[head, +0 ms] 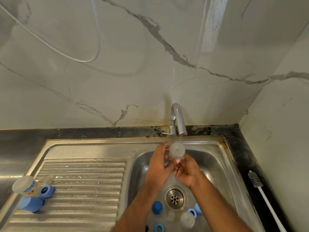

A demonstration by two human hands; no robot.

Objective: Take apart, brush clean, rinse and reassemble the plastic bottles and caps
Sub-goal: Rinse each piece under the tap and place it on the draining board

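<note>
Down at the near end of the sink (217, 158), blue caps (157, 207) and clear parts wait by the drain. Beyond them my left hand (158, 162) grips the clear plastic bottle (176, 150) under the tap (177, 122), base towards me, its long axis running away towards the wall. My right hand (186, 171) cups loosely beneath, fingers relaxed, just beside it.

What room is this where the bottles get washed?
Probably a kitchen: a steel sink with a ridged draining board, a running tap, and a dark counter against marble-look walls.
</note>
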